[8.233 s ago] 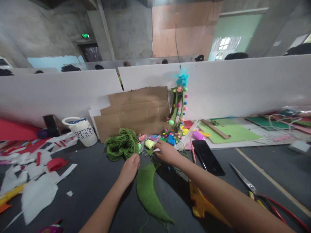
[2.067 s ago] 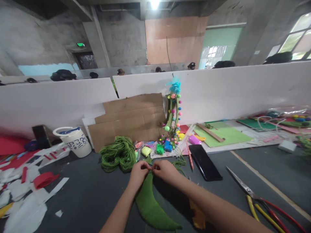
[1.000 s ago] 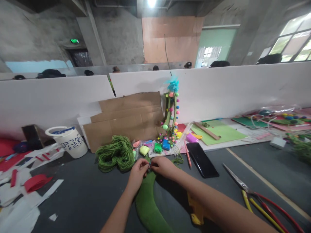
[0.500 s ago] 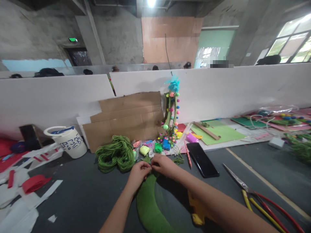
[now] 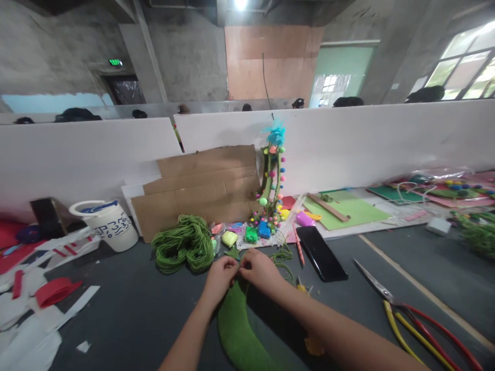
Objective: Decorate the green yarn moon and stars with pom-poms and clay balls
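Observation:
A curved green crescent covered in felt-like cloth (image 5: 240,330) lies on the dark table in front of me. At its upper tip my left hand (image 5: 219,278) is closed in a pinch. Beside it, with fingertips nearly touching, my right hand (image 5: 260,269) pinches the same tip. A small pointed green piece (image 5: 233,252) shows just beyond the fingers. The exact spot between the fingertips is hidden. Under my right forearm lies a yellow tool, apparently a glue gun (image 5: 314,346), mostly covered by the arm.
A bundle of green yarn (image 5: 183,245) lies left of the hands. Clay packets (image 5: 251,235) and a pompom-decorated crescent (image 5: 266,180) stand behind. To the right are a pencil (image 5: 299,247), a phone (image 5: 322,253) and scissors (image 5: 390,298). A white bucket (image 5: 116,226) stands left, near paper scraps.
My right hand and forearm have shifted slightly down, uncovering the yellow tool's tip and more loose green yarn. Both hands stay at the crescent's tip.

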A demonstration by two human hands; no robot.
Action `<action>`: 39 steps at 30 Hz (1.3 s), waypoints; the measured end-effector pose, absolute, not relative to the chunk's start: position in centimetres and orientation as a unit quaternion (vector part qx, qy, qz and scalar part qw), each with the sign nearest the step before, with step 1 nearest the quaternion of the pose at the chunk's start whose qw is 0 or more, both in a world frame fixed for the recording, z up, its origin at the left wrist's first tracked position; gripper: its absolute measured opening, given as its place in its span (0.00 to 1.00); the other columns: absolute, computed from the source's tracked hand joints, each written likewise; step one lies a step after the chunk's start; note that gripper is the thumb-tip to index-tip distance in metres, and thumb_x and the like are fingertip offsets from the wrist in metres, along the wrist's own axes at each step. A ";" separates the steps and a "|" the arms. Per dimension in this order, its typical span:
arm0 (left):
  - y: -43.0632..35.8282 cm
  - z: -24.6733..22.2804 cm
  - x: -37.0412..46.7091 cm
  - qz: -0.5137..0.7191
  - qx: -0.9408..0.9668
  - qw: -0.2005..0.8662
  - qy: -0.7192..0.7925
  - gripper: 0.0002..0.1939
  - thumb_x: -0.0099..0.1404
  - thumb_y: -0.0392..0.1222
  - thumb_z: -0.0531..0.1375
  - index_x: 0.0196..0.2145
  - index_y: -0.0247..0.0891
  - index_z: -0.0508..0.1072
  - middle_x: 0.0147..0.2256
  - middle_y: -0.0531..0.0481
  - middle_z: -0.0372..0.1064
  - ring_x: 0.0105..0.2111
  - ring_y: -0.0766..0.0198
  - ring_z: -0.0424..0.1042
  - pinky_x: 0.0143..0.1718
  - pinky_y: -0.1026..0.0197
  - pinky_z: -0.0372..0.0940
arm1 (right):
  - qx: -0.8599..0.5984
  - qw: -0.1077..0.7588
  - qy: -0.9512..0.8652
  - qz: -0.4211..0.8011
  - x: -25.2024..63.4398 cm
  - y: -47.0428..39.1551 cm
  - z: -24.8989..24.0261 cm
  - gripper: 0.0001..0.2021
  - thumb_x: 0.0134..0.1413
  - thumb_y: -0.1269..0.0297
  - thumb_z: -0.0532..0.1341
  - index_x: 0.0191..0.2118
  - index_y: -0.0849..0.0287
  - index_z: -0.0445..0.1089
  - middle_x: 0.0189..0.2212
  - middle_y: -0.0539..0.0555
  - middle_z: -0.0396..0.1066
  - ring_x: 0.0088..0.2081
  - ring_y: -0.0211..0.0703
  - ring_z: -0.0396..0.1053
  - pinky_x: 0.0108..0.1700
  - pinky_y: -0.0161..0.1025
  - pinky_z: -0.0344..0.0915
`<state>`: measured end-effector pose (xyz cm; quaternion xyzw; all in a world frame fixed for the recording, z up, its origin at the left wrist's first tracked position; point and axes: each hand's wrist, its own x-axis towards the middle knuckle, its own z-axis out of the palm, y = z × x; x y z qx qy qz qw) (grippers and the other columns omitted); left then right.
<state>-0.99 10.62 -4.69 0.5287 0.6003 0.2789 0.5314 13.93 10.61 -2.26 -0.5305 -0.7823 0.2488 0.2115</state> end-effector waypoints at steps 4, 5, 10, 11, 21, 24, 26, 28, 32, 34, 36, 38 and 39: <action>10.4 -4.8 -0.9 0.302 0.547 0.519 0.584 0.14 0.63 0.44 0.56 0.45 0.35 0.67 0.42 0.47 0.68 0.37 0.62 0.70 0.36 0.54 0.68 | -0.531 0.229 -0.765 0.284 14.0 11.1 -2.7 0.11 0.59 0.62 0.57 0.46 0.61 0.66 0.44 0.55 0.67 0.42 0.44 0.67 0.43 0.46 0.66; 10.4 -4.8 -0.9 0.312 0.550 0.515 0.579 0.12 0.63 0.44 0.57 0.42 0.35 0.69 0.38 0.49 0.69 0.33 0.64 0.70 0.33 0.57 0.68 | -0.521 0.229 -0.766 0.300 14.1 11.2 -2.7 0.13 0.59 0.62 0.57 0.48 0.61 0.64 0.45 0.56 0.66 0.42 0.45 0.68 0.42 0.47 0.66; 10.2 -4.2 -0.9 0.373 0.550 0.507 0.549 0.03 0.52 0.37 0.60 0.27 0.37 0.68 0.19 0.60 0.62 0.16 0.72 0.59 0.18 0.68 0.54 | -0.485 0.193 -0.764 0.379 15.2 11.7 -2.5 0.12 0.59 0.63 0.58 0.47 0.62 0.66 0.45 0.56 0.67 0.42 0.45 0.68 0.43 0.47 0.67; 10.1 -3.9 -0.9 0.380 0.550 0.509 0.543 0.04 0.50 0.36 0.60 0.27 0.38 0.68 0.20 0.60 0.63 0.16 0.73 0.58 0.18 0.68 0.53 | -0.489 0.189 -0.756 0.392 15.4 11.8 -2.3 0.12 0.59 0.63 0.58 0.47 0.61 0.66 0.46 0.56 0.67 0.43 0.45 0.68 0.43 0.48 0.66; 9.1 -1.1 0.1 0.367 0.534 0.554 0.523 0.09 0.45 0.38 0.60 0.28 0.36 0.69 0.23 0.55 0.69 0.12 0.74 0.57 0.13 0.68 0.48 | -0.438 0.237 -0.602 0.624 16.6 11.1 0.8 0.12 0.60 0.61 0.56 0.45 0.63 0.66 0.40 0.54 0.68 0.35 0.40 0.70 0.35 0.41 0.69; 8.5 0.0 0.2 0.362 0.525 0.573 0.515 0.11 0.45 0.38 0.61 0.29 0.37 0.67 0.23 0.56 0.68 0.13 0.74 0.58 0.13 0.70 0.47 | -0.398 0.297 -0.553 0.669 16.8 10.4 1.8 0.12 0.62 0.59 0.54 0.38 0.64 0.67 0.23 0.46 0.65 0.18 0.30 0.60 0.21 0.30 0.60; 8.0 0.6 0.1 0.365 0.523 0.576 0.511 0.10 0.46 0.39 0.61 0.28 0.38 0.65 0.23 0.57 0.68 0.14 0.74 0.57 0.14 0.70 0.47 | -0.370 0.334 -0.525 0.690 17.0 10.0 2.5 0.13 0.61 0.60 0.52 0.35 0.63 0.68 0.12 0.39 0.52 0.12 0.27 0.44 0.15 0.27 0.47; 7.6 1.1 0.1 0.368 0.528 0.573 0.507 0.09 0.47 0.39 0.61 0.27 0.37 0.66 0.23 0.57 0.67 0.15 0.75 0.56 0.16 0.70 0.47 | -0.344 0.359 -0.501 0.708 17.2 9.4 3.1 0.12 0.58 0.60 0.53 0.35 0.63 0.69 0.08 0.37 0.44 0.11 0.28 0.36 0.14 0.29 0.39; 6.8 1.7 0.6 0.386 0.548 0.545 0.504 0.08 0.42 0.36 0.63 0.23 0.37 0.66 0.22 0.58 0.65 0.21 0.71 0.61 0.22 0.69 0.53 | -0.317 0.378 -0.472 0.730 17.2 8.2 3.7 0.13 0.53 0.57 0.57 0.31 0.62 0.70 0.06 0.38 0.46 0.11 0.28 0.37 0.15 0.31 0.36; 6.5 1.8 0.9 0.397 0.553 0.528 0.507 0.08 0.41 0.34 0.62 0.21 0.37 0.66 0.21 0.58 0.64 0.23 0.69 0.62 0.25 0.68 0.54 | -0.315 0.383 -0.465 0.733 17.1 7.7 3.8 0.12 0.50 0.57 0.59 0.29 0.62 0.69 0.06 0.39 0.48 0.11 0.28 0.38 0.15 0.31 0.36; 6.2 2.0 1.2 0.403 0.554 0.515 0.515 0.07 0.42 0.34 0.62 0.21 0.38 0.66 0.20 0.59 0.63 0.22 0.69 0.61 0.24 0.68 0.53 | -0.322 0.390 -0.457 0.731 17.2 7.5 3.9 0.10 0.47 0.59 0.60 0.28 0.62 0.69 0.09 0.41 0.55 0.12 0.28 0.41 0.15 0.30 0.36; 6.0 2.3 1.3 0.405 0.553 0.504 0.526 0.05 0.42 0.35 0.61 0.21 0.38 0.67 0.19 0.59 0.63 0.20 0.70 0.59 0.22 0.67 0.51 | -0.339 0.399 -0.448 0.725 17.6 7.5 4.1 0.08 0.45 0.61 0.61 0.28 0.62 0.68 0.14 0.43 0.60 0.14 0.27 0.45 0.16 0.29 0.37; 6.0 2.4 1.3 0.405 0.551 0.499 0.532 0.05 0.43 0.35 0.62 0.21 0.38 0.68 0.19 0.59 0.62 0.19 0.70 0.57 0.21 0.67 0.50 | -0.347 0.399 -0.445 0.723 17.8 7.6 4.3 0.08 0.44 0.62 0.61 0.27 0.62 0.67 0.16 0.44 0.62 0.15 0.27 0.47 0.16 0.28 0.38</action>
